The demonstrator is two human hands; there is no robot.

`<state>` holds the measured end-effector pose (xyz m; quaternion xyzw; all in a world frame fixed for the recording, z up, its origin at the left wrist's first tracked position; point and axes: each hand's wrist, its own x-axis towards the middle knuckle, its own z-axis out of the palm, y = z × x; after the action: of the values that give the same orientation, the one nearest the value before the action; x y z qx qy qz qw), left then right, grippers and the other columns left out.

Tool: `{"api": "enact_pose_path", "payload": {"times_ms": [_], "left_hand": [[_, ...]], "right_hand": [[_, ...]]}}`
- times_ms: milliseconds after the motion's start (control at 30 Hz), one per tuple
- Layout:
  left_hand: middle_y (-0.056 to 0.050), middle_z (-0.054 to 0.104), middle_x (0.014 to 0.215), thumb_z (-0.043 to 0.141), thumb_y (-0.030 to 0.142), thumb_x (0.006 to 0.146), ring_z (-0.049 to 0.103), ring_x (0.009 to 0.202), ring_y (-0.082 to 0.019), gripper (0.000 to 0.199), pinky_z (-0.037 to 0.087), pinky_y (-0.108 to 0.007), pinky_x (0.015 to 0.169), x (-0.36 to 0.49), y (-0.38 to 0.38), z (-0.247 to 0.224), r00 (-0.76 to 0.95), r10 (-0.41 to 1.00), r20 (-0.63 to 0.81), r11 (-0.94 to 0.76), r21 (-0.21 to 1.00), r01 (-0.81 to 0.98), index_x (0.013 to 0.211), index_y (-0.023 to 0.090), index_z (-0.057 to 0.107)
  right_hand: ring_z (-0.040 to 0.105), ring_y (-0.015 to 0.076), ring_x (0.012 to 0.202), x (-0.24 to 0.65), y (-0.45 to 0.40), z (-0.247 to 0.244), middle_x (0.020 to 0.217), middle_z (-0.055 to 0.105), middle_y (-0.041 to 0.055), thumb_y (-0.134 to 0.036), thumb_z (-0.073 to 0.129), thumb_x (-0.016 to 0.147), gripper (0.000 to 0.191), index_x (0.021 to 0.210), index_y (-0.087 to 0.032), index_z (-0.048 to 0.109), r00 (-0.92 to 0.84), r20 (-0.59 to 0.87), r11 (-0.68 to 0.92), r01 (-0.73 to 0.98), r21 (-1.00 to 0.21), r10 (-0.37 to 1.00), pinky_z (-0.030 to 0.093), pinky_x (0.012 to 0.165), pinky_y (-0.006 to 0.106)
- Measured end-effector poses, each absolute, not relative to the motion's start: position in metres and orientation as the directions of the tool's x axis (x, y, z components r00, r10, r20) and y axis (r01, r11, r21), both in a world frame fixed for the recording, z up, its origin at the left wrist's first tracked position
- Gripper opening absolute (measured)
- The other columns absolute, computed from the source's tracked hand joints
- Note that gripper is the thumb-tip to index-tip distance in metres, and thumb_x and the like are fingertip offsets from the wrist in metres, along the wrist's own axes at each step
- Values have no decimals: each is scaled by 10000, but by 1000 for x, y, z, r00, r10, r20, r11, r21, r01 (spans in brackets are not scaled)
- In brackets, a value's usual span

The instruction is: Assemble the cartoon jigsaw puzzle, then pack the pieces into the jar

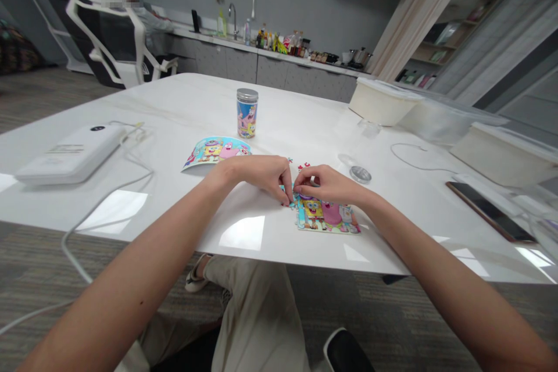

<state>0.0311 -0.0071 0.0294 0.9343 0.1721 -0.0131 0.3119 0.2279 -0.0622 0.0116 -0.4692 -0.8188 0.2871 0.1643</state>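
Note:
A partly assembled jigsaw puzzle (pixel 329 215) with colourful cartoon figures lies flat near the table's front edge. At its left edge, the fingers of my left hand (pixel 268 177) are closed on a small blue jigsaw puzzle piece (pixel 286 189). My right hand (pixel 326 183) rests over the puzzle's upper part, its thumb and fingertips pinched together close to my left fingertips; whatever they hold is hidden. A few loose red pieces (pixel 304 166) lie just behind my hands. A curled picture sheet (pixel 218 150) with similar figures is left of them, partly covered by my left wrist.
Behind the sheet stands a cartoon-printed jar (pixel 247 113) with a metal lid. A round metal lid (pixel 360 174) lies right of my hands. A white power station-like box (pixel 74 151) with a cable is at left, a phone (pixel 490 211) at right. Pale bins (pixel 383 102) stand behind; a person sits far left.

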Motion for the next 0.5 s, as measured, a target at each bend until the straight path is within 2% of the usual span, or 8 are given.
{"api": "enact_pose_path", "payload": {"times_ms": [233,500], "left_hand": [[39,549,459,717,270,710,325,479,-69,155,248,-244,521,33,-9,29,944,311,-110,-752,579,315,834,223,797],[43,490,457,697,310,728,319,491,-77,165,245,-255,529,32,-8,32,933,340,-114,-747,570,342,821,215,795]], "right_hand": [[503,101,640,228,-62,12,707,642,12,-245,582,786,145,790,-164,702,-497,-4,383,674,-632,868,364,617,256],[493,99,633,228,-62,11,723,658,18,-239,566,799,175,826,-159,720,-503,-13,386,680,-623,864,352,603,256]]}}
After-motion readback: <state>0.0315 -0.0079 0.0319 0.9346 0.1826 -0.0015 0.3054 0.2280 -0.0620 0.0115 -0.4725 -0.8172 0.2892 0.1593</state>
